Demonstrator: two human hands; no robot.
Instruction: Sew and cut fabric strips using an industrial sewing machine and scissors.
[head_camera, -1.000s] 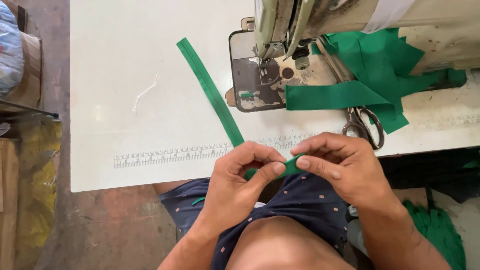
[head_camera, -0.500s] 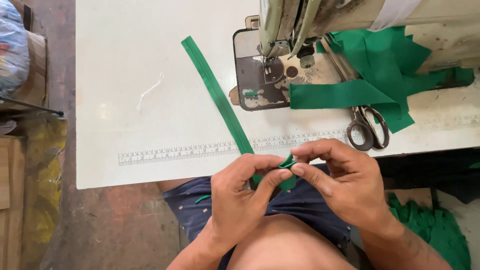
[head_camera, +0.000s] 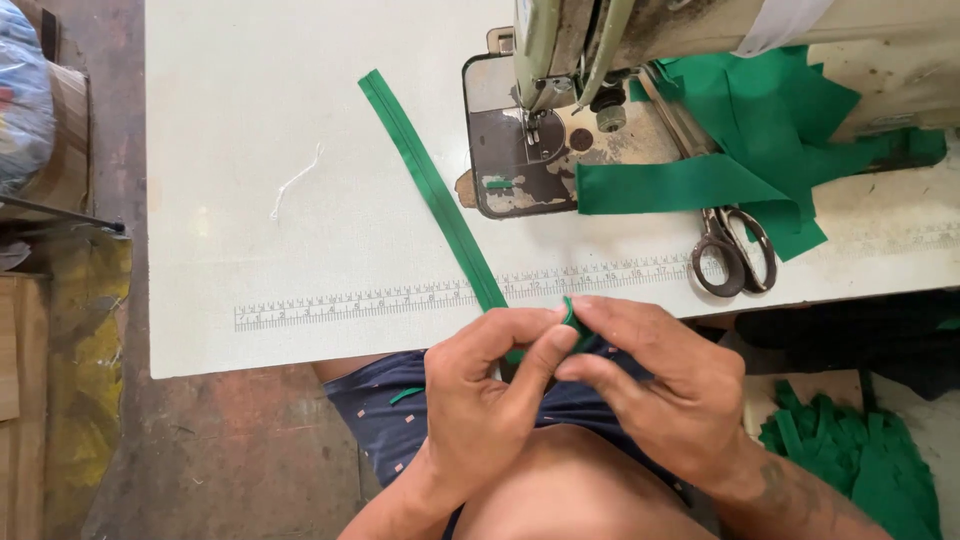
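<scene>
The white table (head_camera: 300, 120) holds a sewing machine (head_camera: 600, 60) and a pile of green cloth (head_camera: 770, 130) — not sewn yet. A long green strip (head_camera: 430, 190) runs to the table's edge, where the left hand (head_camera: 480, 400) and right hand (head_camera: 660, 390) pinch its near end tight — folding, it seems.

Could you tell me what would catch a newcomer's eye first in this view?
Both hands, left hand and right hand, pinch the near end of a long green strip that runs diagonally across the white table. Behind it stands a worn sewing machine, with green fabric pieces and scissors to its right.
</scene>
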